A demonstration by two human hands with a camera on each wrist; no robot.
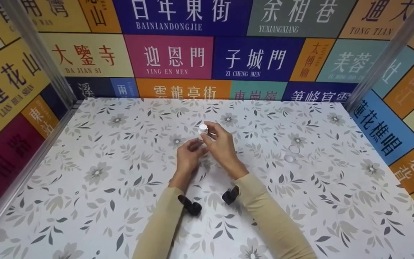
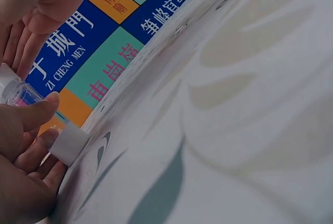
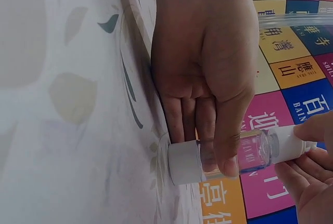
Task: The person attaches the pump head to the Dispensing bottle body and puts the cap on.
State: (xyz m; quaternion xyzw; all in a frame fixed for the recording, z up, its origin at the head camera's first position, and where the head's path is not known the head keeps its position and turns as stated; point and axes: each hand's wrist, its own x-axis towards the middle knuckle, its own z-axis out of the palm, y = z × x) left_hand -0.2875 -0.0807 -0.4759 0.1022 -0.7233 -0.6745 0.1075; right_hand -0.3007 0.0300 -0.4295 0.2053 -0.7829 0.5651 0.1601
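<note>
At the bottom of the head view, two tan sleeves [image 1: 160,225] reach in over the worktop [image 1: 131,201], each with a black wrist camera [image 1: 193,208] at its inner side.

Beyond them, near the middle of the frame, both hands meet on a small transparent bottle [image 3: 254,148]. The left hand [image 1: 188,156], the nearer and lower of the two, grasps it near its lower end; in the right wrist view its thumb presses on the body, just beside a wide white end piece [image 3: 184,166]. Whether that piece touches the worktop I cannot tell. The right hand [image 1: 222,139] pinches the white top cap [image 3: 282,144] between thumb and fingers. In that same view a small white tip pokes out past the cap.

The step in hand looks like working the top cap while the body is steadied; whether it is being tightened or loosened is not clear from this. The next move would seem to call for a firm left-hand hold and a controlled turn or pull by the right hand, with the bottle kept from tipping.

Right of centre and well apart from the hands, a faint transparent round item [image 1: 289,158] lies on the worktop, perhaps one piece, perhaps two. Across the top of the frame stands the wall of coloured sign panels [image 1: 169,39].
</note>
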